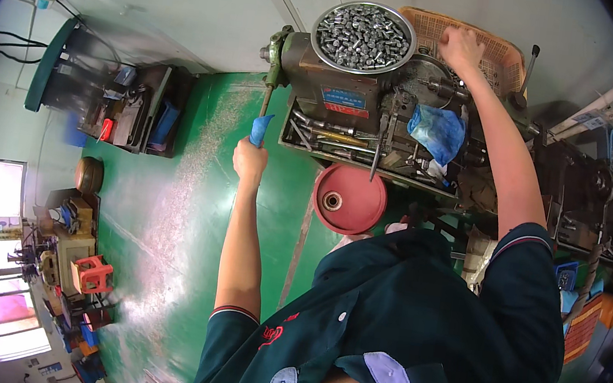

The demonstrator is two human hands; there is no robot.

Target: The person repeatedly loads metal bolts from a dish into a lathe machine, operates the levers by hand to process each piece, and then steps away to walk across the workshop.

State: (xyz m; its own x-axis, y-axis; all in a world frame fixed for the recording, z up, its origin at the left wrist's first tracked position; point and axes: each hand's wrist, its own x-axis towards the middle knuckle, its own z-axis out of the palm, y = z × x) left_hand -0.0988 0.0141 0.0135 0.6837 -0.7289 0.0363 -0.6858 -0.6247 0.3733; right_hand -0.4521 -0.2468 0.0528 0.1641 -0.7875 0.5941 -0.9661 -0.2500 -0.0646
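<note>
Gripping fingers: the left hand (249, 160) is closed in a fist around the lower end of a slim metal lever with a blue wrap (260, 129), the wrap presumably being meant to cushion the palm.
Curled fingers: the right hand (461, 50) is bent inward over a tan perforated plastic basket (507, 63); whether anything is pinched cannot be told.
Lever: it is carried by the left end of a grey-brown metal machine (335, 80), so it can be held with the arm extended.
Bowl: a round, shiny metal bowl (360, 72) filled with small grey metal pieces (364, 34) is set atop the machine, probably for easy reach.
Tray: long metal tools (340, 138) are laid below the machine, likely to be kept handy.
</note>
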